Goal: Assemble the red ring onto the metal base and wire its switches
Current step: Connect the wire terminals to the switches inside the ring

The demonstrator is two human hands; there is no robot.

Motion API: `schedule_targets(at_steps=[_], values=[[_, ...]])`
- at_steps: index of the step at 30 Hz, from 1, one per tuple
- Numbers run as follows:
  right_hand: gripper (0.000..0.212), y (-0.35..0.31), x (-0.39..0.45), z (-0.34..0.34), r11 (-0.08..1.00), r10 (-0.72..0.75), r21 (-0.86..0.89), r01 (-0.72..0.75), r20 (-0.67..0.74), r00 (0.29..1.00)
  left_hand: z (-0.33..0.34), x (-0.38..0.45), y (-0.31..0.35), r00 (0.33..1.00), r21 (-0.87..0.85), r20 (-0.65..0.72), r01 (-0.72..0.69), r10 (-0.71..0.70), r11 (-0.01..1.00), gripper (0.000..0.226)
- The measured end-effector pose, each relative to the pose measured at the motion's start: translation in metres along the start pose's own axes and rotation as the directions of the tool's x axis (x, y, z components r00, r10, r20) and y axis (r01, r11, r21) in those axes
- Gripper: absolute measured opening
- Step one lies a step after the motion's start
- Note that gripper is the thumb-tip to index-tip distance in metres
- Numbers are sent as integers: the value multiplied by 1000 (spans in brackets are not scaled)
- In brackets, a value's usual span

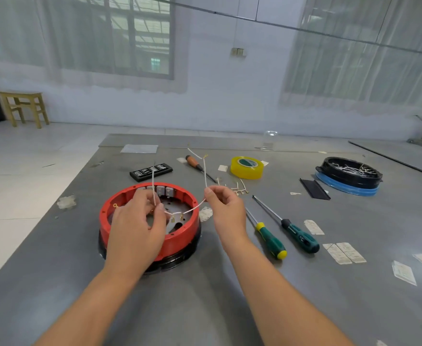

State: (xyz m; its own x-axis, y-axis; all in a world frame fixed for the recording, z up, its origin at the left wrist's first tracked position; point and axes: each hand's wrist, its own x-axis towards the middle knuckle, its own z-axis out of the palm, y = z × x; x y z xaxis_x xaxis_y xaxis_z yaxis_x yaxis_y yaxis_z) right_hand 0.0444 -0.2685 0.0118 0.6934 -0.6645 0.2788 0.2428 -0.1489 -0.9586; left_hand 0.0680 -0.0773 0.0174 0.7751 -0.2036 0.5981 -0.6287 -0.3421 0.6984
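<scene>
White braided wire hangs limp above the red ring — both hands, left and right, pinch it; light and floppy, best gripped near its brass terminals.

Ring sits on base; screwdrivers lie right.

Red ring on black base; white braided wire; grey desk; yellow tape roll; two green-handled screwdrivers, one yellow-tipped, one black-collared; black tray on blue ring.
</scene>
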Motion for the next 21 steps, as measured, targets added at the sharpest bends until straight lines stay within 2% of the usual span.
schedule_targets(at_steps=[2,4,6,11,17,21], values=[[8,8,-3,11,989,-85,-120,89,41,996,-2,0,-14,1000,130,-23,-18,21,991,5],[6,19,-3,19,970,-107,-209,119,68,992,1,0,-24,998,268,-54,-5,20,963,10],[5,29,-5,24,971,-102,-212,112,60,993,3,1,-30,996,296,-94,41,-14,954,16],[10,41,-6,25,990,-83,-109,93,90,992,8,0,-41,987,228,-144,103,-71,968,10],[11,44,-7,27,997,-55,-55,61,104,993,9,1,-39,948,-50,-243,198,-204,979,14],[12,46,-6,28,997,-60,-46,65,108,992,7,3,-39,953,-39,-201,223,-226,974,14]])
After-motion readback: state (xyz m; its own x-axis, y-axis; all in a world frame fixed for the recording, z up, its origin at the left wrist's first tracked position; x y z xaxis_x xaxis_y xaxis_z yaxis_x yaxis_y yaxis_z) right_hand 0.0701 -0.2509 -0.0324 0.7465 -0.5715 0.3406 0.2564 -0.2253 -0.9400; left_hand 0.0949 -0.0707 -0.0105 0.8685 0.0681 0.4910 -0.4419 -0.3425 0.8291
